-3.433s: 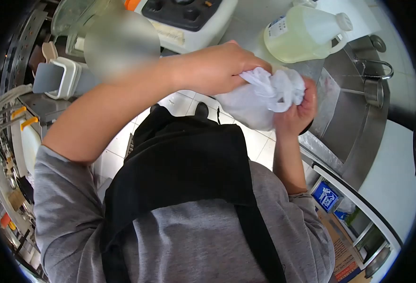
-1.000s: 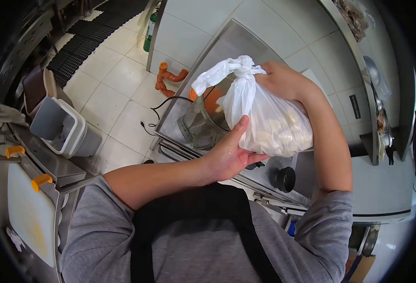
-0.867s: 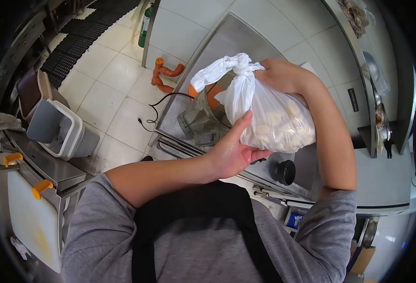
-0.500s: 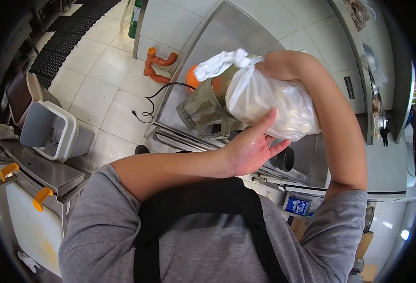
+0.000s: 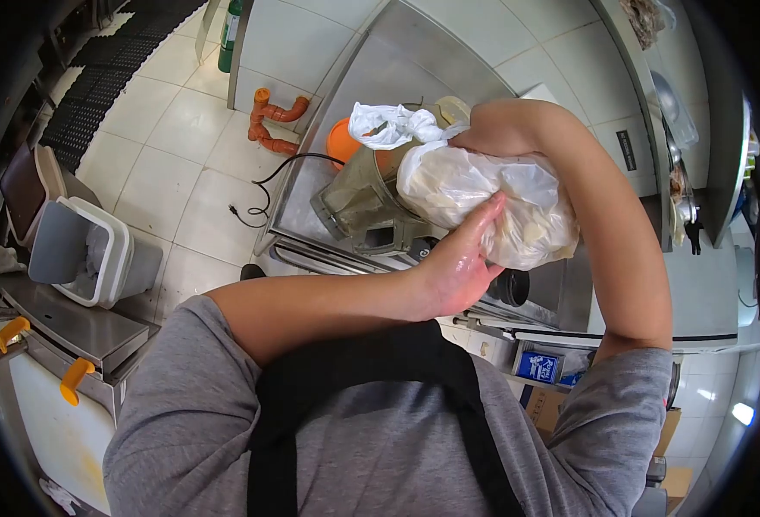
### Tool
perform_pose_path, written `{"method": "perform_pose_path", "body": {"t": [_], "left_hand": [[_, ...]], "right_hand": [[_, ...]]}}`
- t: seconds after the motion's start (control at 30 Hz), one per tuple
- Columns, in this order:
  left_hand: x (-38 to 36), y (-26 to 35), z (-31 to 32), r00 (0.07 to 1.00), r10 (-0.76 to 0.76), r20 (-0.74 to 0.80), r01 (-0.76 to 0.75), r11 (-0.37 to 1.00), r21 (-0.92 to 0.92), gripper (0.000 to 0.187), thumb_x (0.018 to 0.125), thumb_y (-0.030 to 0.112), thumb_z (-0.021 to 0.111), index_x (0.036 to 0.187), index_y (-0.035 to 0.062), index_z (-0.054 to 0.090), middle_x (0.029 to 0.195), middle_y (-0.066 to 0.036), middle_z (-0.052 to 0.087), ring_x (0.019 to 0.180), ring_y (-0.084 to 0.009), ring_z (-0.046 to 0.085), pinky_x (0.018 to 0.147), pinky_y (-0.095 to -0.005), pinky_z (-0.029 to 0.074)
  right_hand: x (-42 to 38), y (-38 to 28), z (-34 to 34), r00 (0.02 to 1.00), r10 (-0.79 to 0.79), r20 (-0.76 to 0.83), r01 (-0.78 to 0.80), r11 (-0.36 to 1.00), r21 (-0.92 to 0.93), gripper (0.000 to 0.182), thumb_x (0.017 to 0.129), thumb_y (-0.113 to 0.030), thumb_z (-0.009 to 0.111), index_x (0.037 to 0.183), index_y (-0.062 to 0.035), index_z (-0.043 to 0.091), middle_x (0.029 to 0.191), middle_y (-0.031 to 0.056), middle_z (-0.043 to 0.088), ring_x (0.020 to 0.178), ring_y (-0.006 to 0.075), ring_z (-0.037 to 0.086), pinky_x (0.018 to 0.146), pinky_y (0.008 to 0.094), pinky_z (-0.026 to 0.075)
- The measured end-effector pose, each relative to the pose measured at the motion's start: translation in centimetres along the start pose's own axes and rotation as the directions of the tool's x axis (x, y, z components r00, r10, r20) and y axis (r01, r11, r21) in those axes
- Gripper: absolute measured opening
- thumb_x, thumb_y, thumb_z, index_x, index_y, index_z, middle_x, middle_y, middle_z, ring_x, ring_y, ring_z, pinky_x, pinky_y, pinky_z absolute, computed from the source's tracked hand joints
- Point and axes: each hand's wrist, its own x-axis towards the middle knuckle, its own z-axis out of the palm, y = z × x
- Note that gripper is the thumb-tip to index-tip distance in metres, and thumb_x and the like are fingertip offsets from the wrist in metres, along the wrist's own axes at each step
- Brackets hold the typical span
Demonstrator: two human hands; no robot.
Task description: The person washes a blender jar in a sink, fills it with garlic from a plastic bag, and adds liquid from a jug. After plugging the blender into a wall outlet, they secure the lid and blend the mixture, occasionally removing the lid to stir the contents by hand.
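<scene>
A knotted white plastic bag (image 5: 526, 207), full of pale lumpy contents I cannot make out, is held between my hands above the counter. My left hand (image 5: 462, 271) grips its lower side, thumb across the front and the other fingers underneath, mostly hidden. Around the far upper side bends my right hand (image 5: 500, 129), its fingers largely out of sight behind the plastic. The tied end sticks out to the left. Just beyond the bag, a greenish see-through blender jug (image 5: 358, 198) lies tilted on the steel counter (image 5: 311, 194), partly covered by the bag.
An orange round item (image 5: 340, 140) sits behind the jug, and a black cable (image 5: 263, 183) hangs off the counter edge. Orange pipes (image 5: 268, 125) stand by the wall. A lidded bin (image 5: 121, 258) is on the left. A black cylindrical part (image 5: 511, 289) lies near my left hand.
The bag has turned and tipped slightly, its lower right end dropping and its plastic creasing more. Fewer fingers of my left hand show beneath it. The view has shifted a little.
</scene>
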Motion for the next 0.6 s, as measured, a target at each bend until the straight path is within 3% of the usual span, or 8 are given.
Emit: {"method": "perform_pose_path", "body": {"t": [0.07,0.17,0.23,0.33,0.57,0.6], "left_hand": [[0.2,-0.1,0.1,0.991,0.039,0.131,-0.034,0.999,-0.035,0.060,0.093,0.050,0.051,0.139,0.0151,0.034,0.139,-0.001,0.043,0.131,-0.0166,0.038,0.112,-0.0358,0.026],[0.8,-0.3,-0.1,0.988,-0.015,0.155,0.026,0.998,-0.065,0.067,0.093,0.054,0.047,0.142,0.0117,0.029,0.142,-0.003,0.041,0.132,-0.0185,0.037,0.113,-0.0367,0.026],[1.0,-0.1,0.4,0.988,-0.016,0.153,0.026,0.998,-0.063,0.068,0.094,0.055,0.044,0.143,0.0115,0.027,0.142,-0.004,0.040,0.133,-0.0194,0.037,0.113,-0.0371,0.026],[1.4,0.1,0.8,0.986,-0.010,0.164,0.023,0.997,-0.079,0.070,0.094,0.058,0.040,0.145,0.0108,0.026,0.144,-0.005,0.039,0.133,-0.0210,0.036,0.113,-0.0383,0.025],[2.1,-0.5,0.9,0.981,0.016,0.195,-0.004,0.998,-0.062,0.070,0.094,0.058,0.038,0.144,0.0110,0.028,0.145,-0.006,0.039,0.133,-0.0231,0.037,0.113,-0.0409,0.025],[2.2,-0.5,0.8,0.981,0.014,0.195,-0.002,0.998,-0.059,0.070,0.094,0.058,0.038,0.144,0.0110,0.028,0.145,-0.006,0.039,0.133,-0.0231,0.037,0.113,-0.0409,0.025]], "right_hand": [[-0.3,0.4,0.0,1.000,0.023,0.006,-0.024,0.999,0.036,0.053,0.090,-0.046,0.048,0.101,0.0006,0.069,0.100,0.0205,0.067,0.091,0.0336,0.064,0.082,0.0409,0.047],[0.0,1.8,0.6,0.998,-0.006,0.062,-0.002,0.993,0.119,0.057,0.089,-0.050,0.048,0.102,0.0018,0.068,0.099,0.0197,0.068,0.091,0.0319,0.064,0.082,0.0393,0.047],[0.1,2.7,1.1,0.990,-0.111,0.087,0.084,0.958,0.276,0.061,0.089,-0.053,0.048,0.105,0.0030,0.067,0.102,0.0190,0.067,0.093,0.0296,0.064,0.084,0.0367,0.047],[-0.7,3.3,1.5,0.997,-0.072,0.027,0.057,0.932,0.357,0.064,0.088,-0.055,0.049,0.110,0.0031,0.065,0.107,0.0178,0.067,0.096,0.0277,0.064,0.086,0.0345,0.047],[-0.5,4.8,2.9,0.998,-0.063,0.028,0.047,0.920,0.390,0.065,0.088,-0.055,0.049,0.117,0.0022,0.062,0.115,0.0168,0.064,0.103,0.0258,0.061,0.090,0.0329,0.045],[-0.3,5.1,3.3,0.993,-0.119,0.027,0.093,0.883,0.460,0.067,0.088,-0.056,0.050,0.118,0.0020,0.061,0.116,0.0166,0.063,0.104,0.0253,0.060,0.090,0.0325,0.045]]}}
